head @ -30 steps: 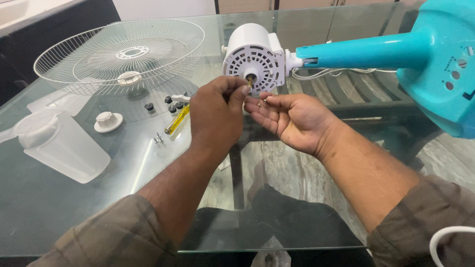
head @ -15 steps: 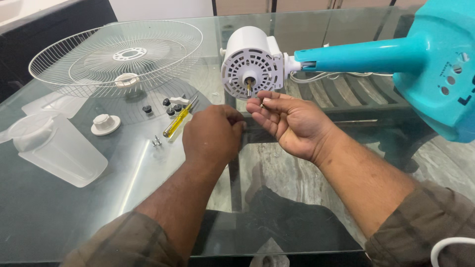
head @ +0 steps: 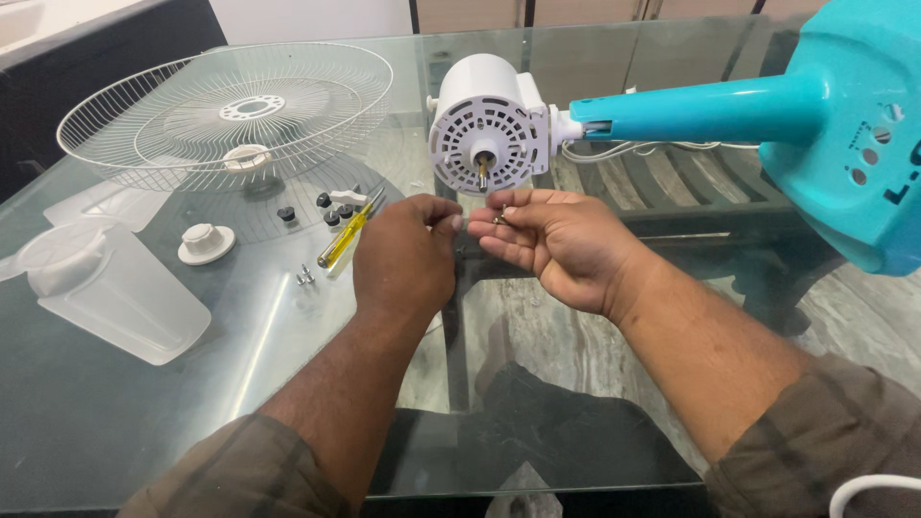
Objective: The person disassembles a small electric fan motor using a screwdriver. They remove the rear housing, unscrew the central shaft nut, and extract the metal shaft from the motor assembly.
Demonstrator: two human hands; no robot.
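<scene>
Small metallic screw (head: 500, 219) is sitting pinched at the fingertips, near centre of the scene, just below the white round motor housing (head: 489, 125), which is lying on its side with its shaft facing near.

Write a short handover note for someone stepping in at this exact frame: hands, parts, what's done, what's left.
Left hand: fingers pinched, at the right hand's fingertips.
Right hand: palm up, small metal part at its fingertips.
Both hands are just below the motor shaft; the fan lies on the glass table.
Done: grille and blade are off, lying left.
Left: screws, knobs, cap and screwdriver lie loose.
</scene>
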